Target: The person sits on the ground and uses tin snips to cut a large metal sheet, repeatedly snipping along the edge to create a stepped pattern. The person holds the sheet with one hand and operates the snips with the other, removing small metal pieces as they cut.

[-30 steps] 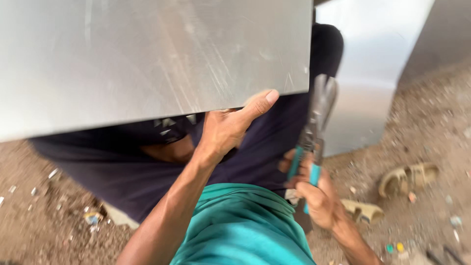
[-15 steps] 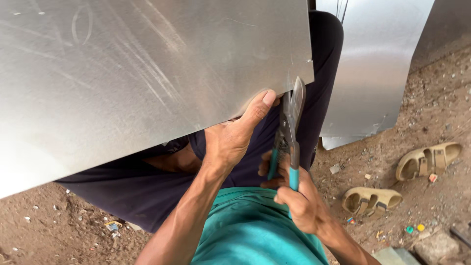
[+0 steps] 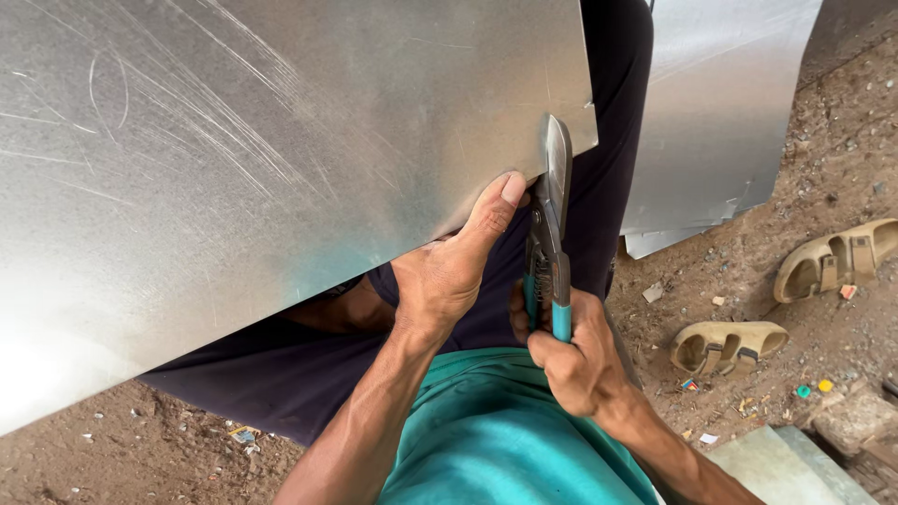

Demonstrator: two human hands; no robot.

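A large scratched grey metal sheet [image 3: 262,159] fills the upper left of the head view, resting over my lap. My left hand [image 3: 449,266] grips its lower edge from underneath, thumb lying on the top face near the corner. My right hand [image 3: 571,351] is shut on the teal handles of metal tin snips [image 3: 552,215]. The snips' blades point up and sit on the sheet's lower edge, just right of my left thumb.
Another metal sheet [image 3: 720,122] stands at the right, on the dirt ground. Two tan sandals [image 3: 730,346] [image 3: 832,257] lie on the ground to the right. A concrete slab [image 3: 786,463] and small bits of litter lie at the lower right.
My right hand has brought the snips leftward and up, so the blades now meet the sheet's edge beside my left thumb. The sheet sits lower and closer in view.
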